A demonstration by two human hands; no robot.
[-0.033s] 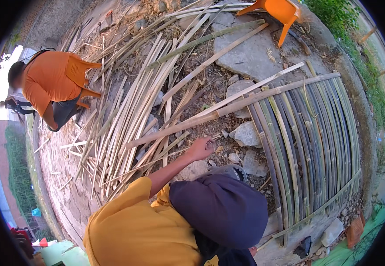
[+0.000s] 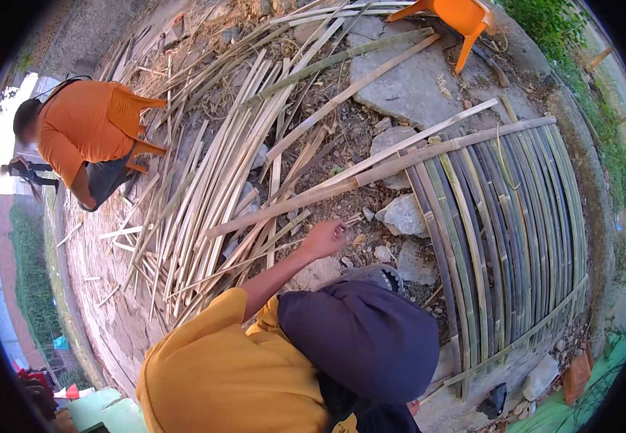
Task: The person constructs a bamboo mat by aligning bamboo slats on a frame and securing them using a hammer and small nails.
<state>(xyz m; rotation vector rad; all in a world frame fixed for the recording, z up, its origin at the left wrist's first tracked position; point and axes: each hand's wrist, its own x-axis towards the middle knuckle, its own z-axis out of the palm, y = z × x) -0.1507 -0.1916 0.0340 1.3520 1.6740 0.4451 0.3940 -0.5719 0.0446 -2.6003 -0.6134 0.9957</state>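
Outdoor Rubble Ground (image 2: 111, 340): Hazards and Layout

Clock positions refer to the view, with 12 at the top edge.

Work item: a bamboo slat panel (image 2: 487, 252) lies at 3 o'clock. One long rail (image 2: 392, 167) crosses its upper slat ends and projects toward 9 o'clock; a thinner cross strip (image 2: 509, 352) spans the lower ends.

Grip status, left hand (image 2: 325, 239): near center, below the rail and apart from it, fingers curled inward. Whether anything is pinched inside cannot be determined.

Grip status, right hand (image 2: 414, 408): at 5 o'clock, beside the near end of the cross strip, largely hidden by the dark trouser leg (image 2: 360, 339). Finger opening and contact cannot be determined.

CAUTION: The projecting rail may act as a lever; a knock from the left arm could skew the slats. Stones (image 2: 403, 216) beside the panel could rock it if leaned on. Raw split edges may splinter into bare skin.

Surface: dry soil with broken rock; a flat concrete slab (image 2: 410, 79) at 1 o'clock. Loose bamboo strips (image 2: 215, 184) are heaped at 10 o'clock, a likely trip hazard.

Surroundings: an orange plastic chair (image 2: 463, 20) at 1 o'clock; greenery (image 2: 540, 27) beyond it. A co-worker in an orange shirt (image 2: 85, 123) sits at 10 o'clock.
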